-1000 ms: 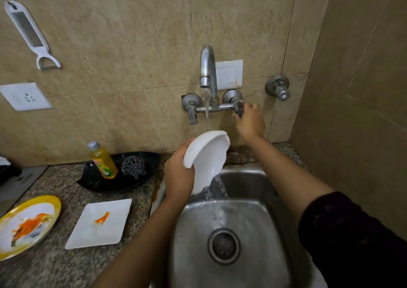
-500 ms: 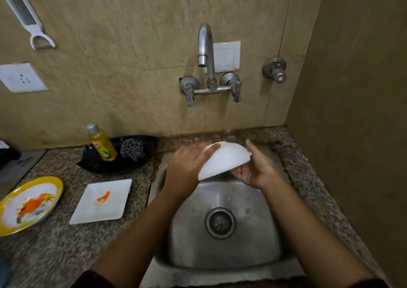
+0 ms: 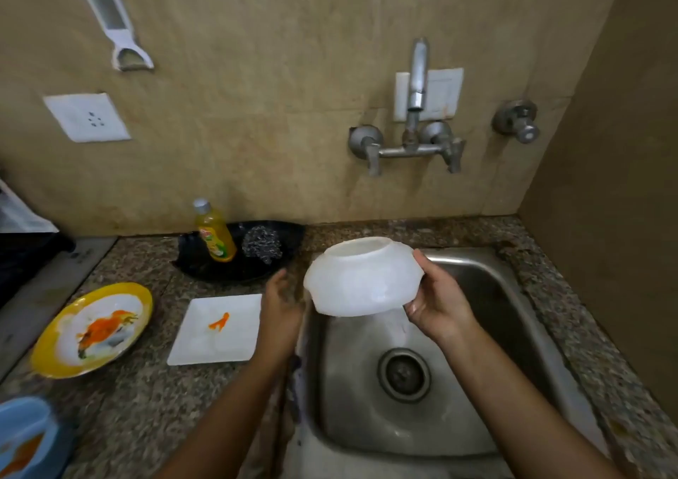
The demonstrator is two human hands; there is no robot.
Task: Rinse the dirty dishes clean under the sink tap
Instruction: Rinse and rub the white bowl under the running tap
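Observation:
My right hand [image 3: 438, 304] grips a white bowl [image 3: 361, 277] by its right side, bottom up, over the left rim of the steel sink [image 3: 477, 332]. My left hand [image 3: 280, 304] hovers just left of the bowl, fingers relaxed and apart from it. No water runs from the tap [image 3: 416, 86] on the wall. On the counter to the left lie a white square plate [image 3: 216, 330] with an orange smear, a yellow-rimmed round plate [image 3: 91, 328] with orange stains, and a blue dish [image 3: 24, 438] with orange residue at the bottom left edge.
A black tray [image 3: 205, 262] behind the square plate holds a yellow soap bottle [image 3: 215, 233] and a steel scrubber [image 3: 262, 245]. A side valve [image 3: 517, 121] sticks out right of the tap. A wall rises along the right side of the granite counter [image 3: 587, 332].
My right hand left the tap handle and the water stopped. The bowl passed from my left hand to my right and moved down and left, turned bottom up. My left hand let go.

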